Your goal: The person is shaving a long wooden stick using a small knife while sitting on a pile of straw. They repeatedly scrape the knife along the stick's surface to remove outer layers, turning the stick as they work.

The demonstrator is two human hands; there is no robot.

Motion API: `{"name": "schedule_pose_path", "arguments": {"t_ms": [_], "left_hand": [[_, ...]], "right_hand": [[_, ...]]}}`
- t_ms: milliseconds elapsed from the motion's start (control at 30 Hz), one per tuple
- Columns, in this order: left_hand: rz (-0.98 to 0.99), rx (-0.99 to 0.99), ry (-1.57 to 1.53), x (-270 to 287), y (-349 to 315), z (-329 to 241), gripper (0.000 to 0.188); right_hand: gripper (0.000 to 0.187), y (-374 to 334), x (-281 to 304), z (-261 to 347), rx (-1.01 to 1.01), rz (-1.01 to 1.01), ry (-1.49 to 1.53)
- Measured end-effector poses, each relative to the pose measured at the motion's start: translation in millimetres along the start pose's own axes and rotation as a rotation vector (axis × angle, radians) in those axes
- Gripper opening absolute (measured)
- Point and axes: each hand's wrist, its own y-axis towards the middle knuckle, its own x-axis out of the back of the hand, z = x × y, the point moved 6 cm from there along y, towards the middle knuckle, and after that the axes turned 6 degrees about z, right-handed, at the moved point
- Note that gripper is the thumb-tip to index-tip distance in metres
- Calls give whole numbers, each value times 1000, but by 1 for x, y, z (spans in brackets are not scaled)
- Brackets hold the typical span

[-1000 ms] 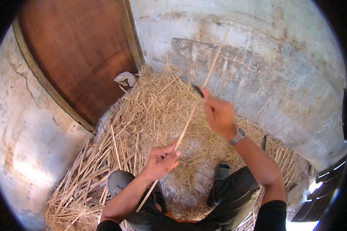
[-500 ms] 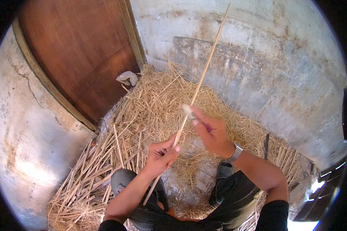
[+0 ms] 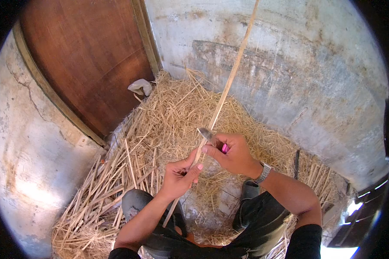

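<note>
Hands [image 3: 235, 154] gripping strip [image 3: 227, 86] and knife [image 3: 205, 134], whitish bag [image 3: 141, 87], contents hidden, near door [image 3: 90, 64]

Your strip [image 3: 231, 77]: pale straw-yellow | your knife [image 3: 207, 134]: dull grey, pink grip [image 3: 224, 148] | your watch [image 3: 264, 172]: silver | your sleeve [image 3: 304, 241]: black | shavings [image 3: 177, 112]: golden tan | door [image 3: 86, 56]: reddish brown | wall [image 3: 315, 86]: bluish white, brown-blotched

Matt wooden strip [image 3: 227, 84], metal knife blade [image 3: 206, 134] (rough wall [image 3: 333, 86]).
</note>
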Motion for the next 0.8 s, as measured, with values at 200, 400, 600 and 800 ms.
{"name": "schedule_pose_path", "arguments": {"t_ms": [200, 400, 600, 800], "left_hand": [[2, -21, 21, -1, -2, -2, 48], [114, -18, 6, -3, -3, 6, 47], [239, -87, -86, -7, -4, 5, 48], [242, -95, -130, -8, -4, 4, 49]], "right_hand": [[22, 10, 24, 0, -24, -215, 100], [22, 10, 53, -14, -105, -354, 323], [23, 6, 66, -18, -167, -416, 470], [22, 4, 57, -4, -166, -308, 292]]}}
